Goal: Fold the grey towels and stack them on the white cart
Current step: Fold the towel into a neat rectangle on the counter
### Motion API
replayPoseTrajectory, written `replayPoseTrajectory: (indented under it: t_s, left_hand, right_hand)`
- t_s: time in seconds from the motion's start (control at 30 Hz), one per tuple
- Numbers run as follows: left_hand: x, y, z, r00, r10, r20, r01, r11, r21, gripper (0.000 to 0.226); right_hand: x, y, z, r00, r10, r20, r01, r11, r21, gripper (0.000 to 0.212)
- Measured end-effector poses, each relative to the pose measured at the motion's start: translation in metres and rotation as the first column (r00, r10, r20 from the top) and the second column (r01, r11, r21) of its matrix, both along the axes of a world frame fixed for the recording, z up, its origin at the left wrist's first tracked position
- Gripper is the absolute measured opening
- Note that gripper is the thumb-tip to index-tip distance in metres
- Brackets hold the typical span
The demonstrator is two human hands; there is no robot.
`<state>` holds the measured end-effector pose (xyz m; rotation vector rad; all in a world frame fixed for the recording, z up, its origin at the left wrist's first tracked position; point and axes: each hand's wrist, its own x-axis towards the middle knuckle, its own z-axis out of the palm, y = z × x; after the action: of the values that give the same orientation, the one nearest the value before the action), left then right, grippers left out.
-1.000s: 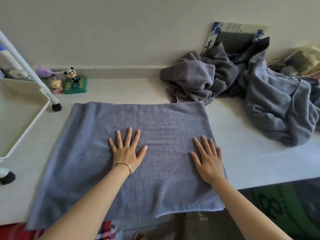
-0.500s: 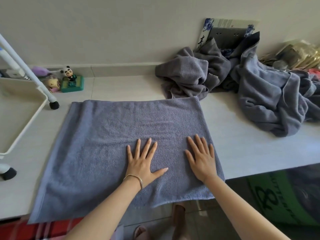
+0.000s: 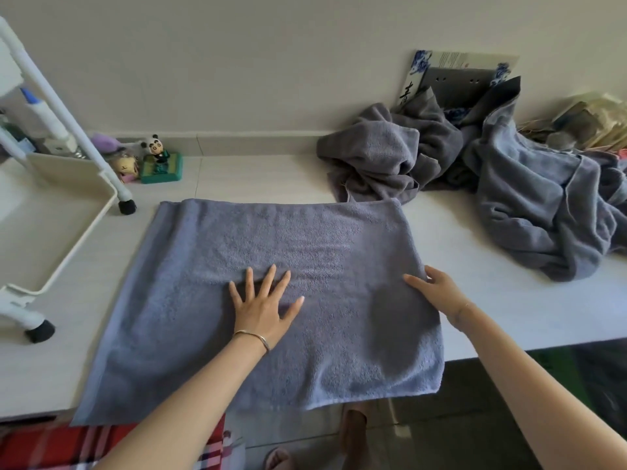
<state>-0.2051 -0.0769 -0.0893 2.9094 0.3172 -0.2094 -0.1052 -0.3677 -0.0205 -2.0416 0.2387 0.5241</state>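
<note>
Lying flat on the counter (image 3: 509,320): one grey towel (image 3: 271,259), folded, roughly rectangular, near edge hanging over the counter's front. Left hand (image 3: 261,307) pressed on its middle, fingers straight and spread; bracelet (image 3: 252,337) at the wrist. Right hand (image 3: 437,293) at the towel's right edge, thumb lying on top, fingers at the hem; whether they curl under it cannot be told. Pile (image 3: 475,184) of unfolded grey towels, crumpled, far right, well apart from the flat one. Cart (image 3: 68,212), white, at left, tray and black-tipped legs showing, upper part cut off. Panda figure (image 3: 157,154) by the wall. Counter pale, wall cream. Items behind the pile partly hidden.
</note>
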Motion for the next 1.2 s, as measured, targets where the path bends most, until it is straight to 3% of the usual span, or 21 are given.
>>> replayPoseTrajectory:
  t_s: [0.1, 0.2, 0.3, 0.37, 0.43, 0.5, 0.67, 0.77, 0.83, 0.93, 1.0, 1.07, 1.2]
  left_hand:
    - [-0.005, 0.016, 0.000, 0.996, 0.062, -0.064, -0.061, 0.998, 0.015, 0.092]
    - [-0.007, 0.038, 0.004, 0.994, 0.093, -0.059, -0.093, 0.996, 0.012, 0.084]
    - [-0.010, 0.060, 0.006, 0.998, 0.064, 0.012, -0.062, 0.993, -0.100, 0.088]
    - [-0.012, 0.073, 0.011, 0.985, 0.137, 0.108, -0.094, 0.937, -0.337, 0.067]
    - [-0.015, 0.089, 0.018, 0.957, 0.227, 0.180, -0.124, 0.882, -0.455, 0.046]
    - [-0.020, 0.107, 0.023, 0.935, 0.272, 0.228, -0.163, 0.900, -0.405, 0.047]
    - [-0.026, 0.155, 0.017, 0.932, 0.330, 0.149, -0.288, 0.925, -0.247, 0.090]
    - [-0.026, 0.170, 0.015, 0.948, 0.313, 0.051, -0.301, 0.939, -0.167, 0.067]
    - [-0.018, 0.178, 0.015, 0.955, 0.297, 0.001, -0.293, 0.941, -0.171, 0.050]
    - [-0.001, 0.185, 0.017, 0.971, 0.234, -0.050, -0.239, 0.961, -0.141, 0.048]
    - [0.008, 0.187, 0.015, 0.969, 0.224, -0.108, -0.235, 0.966, -0.103, 0.048]
    - [0.015, 0.187, 0.012, 0.955, 0.268, -0.124, -0.279, 0.957, -0.081, 0.050]
    - [0.027, 0.176, 0.013, 0.942, 0.321, -0.098, -0.329, 0.941, -0.075, 0.058]
  right_hand:
    - [0.001, 0.025, 0.031, 0.995, 0.064, -0.073, -0.041, 0.958, 0.283, 0.025]
    - [0.002, 0.058, 0.058, 0.989, 0.136, -0.059, -0.100, 0.906, 0.411, 0.025]
    - [0.002, 0.102, 0.070, 0.969, 0.241, 0.049, -0.242, 0.903, 0.354, 0.032]
    - [-0.004, 0.140, 0.073, 0.926, 0.343, 0.157, -0.375, 0.882, 0.285, 0.030]
    - [-0.012, 0.182, 0.065, 0.874, 0.444, 0.200, -0.481, 0.850, 0.215, 0.035]
    - [-0.019, 0.218, 0.046, 0.833, 0.531, 0.156, -0.552, 0.818, 0.161, 0.042]
    - [-0.028, 0.268, 0.009, 0.722, 0.683, -0.111, -0.675, 0.730, 0.108, 0.049]
    - [-0.014, 0.279, 0.008, 0.747, 0.658, -0.099, -0.629, 0.746, 0.219, 0.035]
    - [0.006, 0.280, 0.002, 0.751, 0.655, 0.081, -0.659, 0.752, 0.019, 0.032]
    - [0.029, 0.275, -0.012, 0.592, 0.767, 0.248, -0.672, 0.640, -0.373, 0.037]
    - [0.035, 0.271, -0.025, 0.465, 0.868, 0.174, -0.693, 0.479, -0.539, 0.043]
    - [0.034, 0.263, -0.038, 0.407, 0.910, 0.080, -0.704, 0.369, -0.607, 0.050]
    - [0.031, 0.248, -0.051, 0.409, 0.901, 0.145, -0.572, 0.376, -0.729, 0.081]
